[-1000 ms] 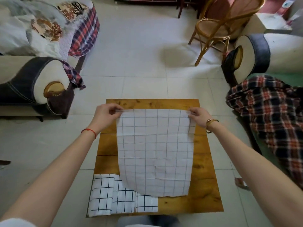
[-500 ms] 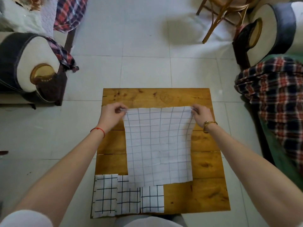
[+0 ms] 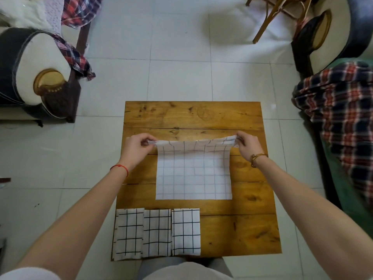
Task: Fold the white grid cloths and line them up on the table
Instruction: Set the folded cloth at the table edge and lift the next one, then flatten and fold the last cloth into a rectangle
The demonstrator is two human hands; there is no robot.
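Note:
A white cloth with a thin grid lies mostly flat on the middle of the wooden table. Its far edge is lifted off the wood. My left hand pinches the far left corner and my right hand pinches the far right corner. Three folded white cloths with bold black grids lie side by side along the table's near left edge.
Sofa arms stand at the left and the upper right. A plaid cloth drapes over the seat at the right. Wooden chair legs show at the top. White tiled floor surrounds the table.
The cloth has come down from hanging in the air onto the table. Its near edge now lies flat, clear of the folded row. Both hands moved lower with its far corners.

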